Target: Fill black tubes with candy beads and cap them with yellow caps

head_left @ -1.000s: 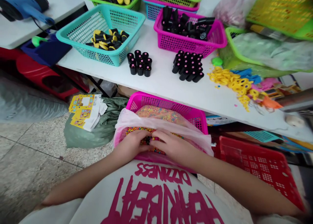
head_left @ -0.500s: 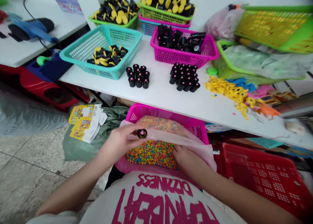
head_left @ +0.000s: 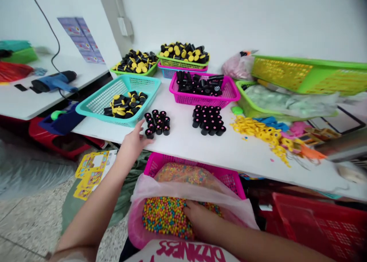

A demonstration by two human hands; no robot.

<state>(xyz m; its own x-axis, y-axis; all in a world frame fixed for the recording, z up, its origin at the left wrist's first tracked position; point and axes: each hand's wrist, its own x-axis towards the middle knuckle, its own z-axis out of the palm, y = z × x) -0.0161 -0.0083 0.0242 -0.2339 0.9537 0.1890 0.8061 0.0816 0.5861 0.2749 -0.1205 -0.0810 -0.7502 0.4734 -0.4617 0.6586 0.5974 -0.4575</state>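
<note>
My left hand [head_left: 134, 140] reaches to the table edge, thumb and fingers spread apart beside the front left piece of a small group of black cylinders [head_left: 158, 130]. These stand upright close together, each with a pink dot on top. My right hand [head_left: 197, 216] is sunk in multicoloured beads [head_left: 163, 216], its fingers hidden among them. The beads lie in an open translucent plastic bag [head_left: 177, 189], which sits in a pink basket [head_left: 195, 162] in front of my body.
On the table, a second black cylinder group [head_left: 208, 120] stands right of the first. Behind are a teal basket [head_left: 94, 101] of yellow-and-black pieces and a magenta basket [head_left: 197, 100] of black cylinders. Yellow parts [head_left: 255, 128] are heaped at right. A red crate [head_left: 321, 223] stands low right.
My left hand has moved up and forward from above the bag to the table and let go of the black cylinder it held. My right hand remains in the beads. The view has tilted up.
</note>
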